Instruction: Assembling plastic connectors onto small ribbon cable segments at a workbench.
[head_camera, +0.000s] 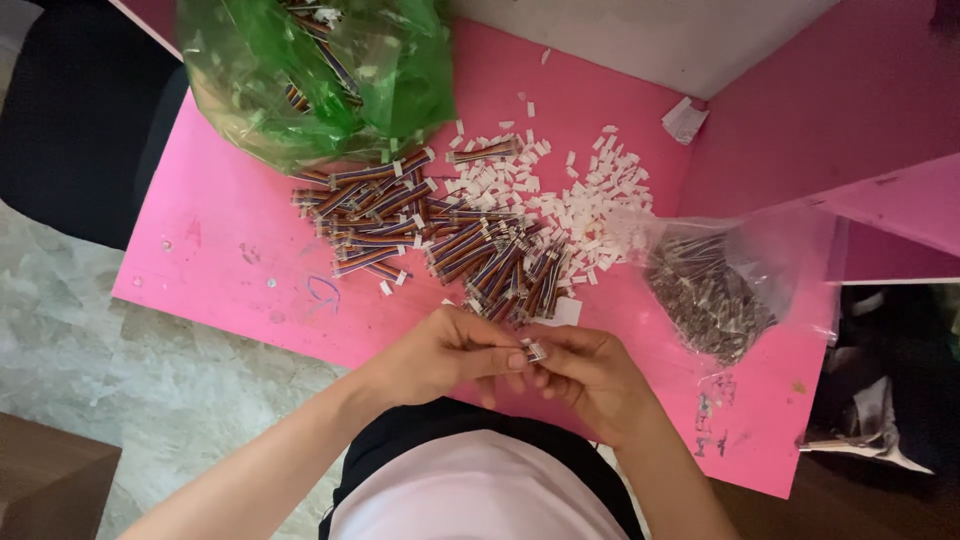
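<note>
Both hands meet just above the near edge of the pink bench (230, 260), fingertips pressed together around one small connector piece (537, 351). The left hand (445, 355) has its grip pinched tight, thumb and forefinger closed on a thin part that runs toward the piece (too fine to tell whether it is a wire or a strip). The right hand (590, 375) has its grip curled closed on the same piece from the other side, its white end showing between the fingertips.

Just beyond the hands lies a heap of short multicoloured ribbon-cable pieces (440, 235), and behind and to the right of it a scatter of small white connectors (590, 195). A clear plastic bag (715, 285) of dark small parts rests at the right. A green plastic bag (320, 70), with more cable pieces inside, sits at the far left of the bench.
</note>
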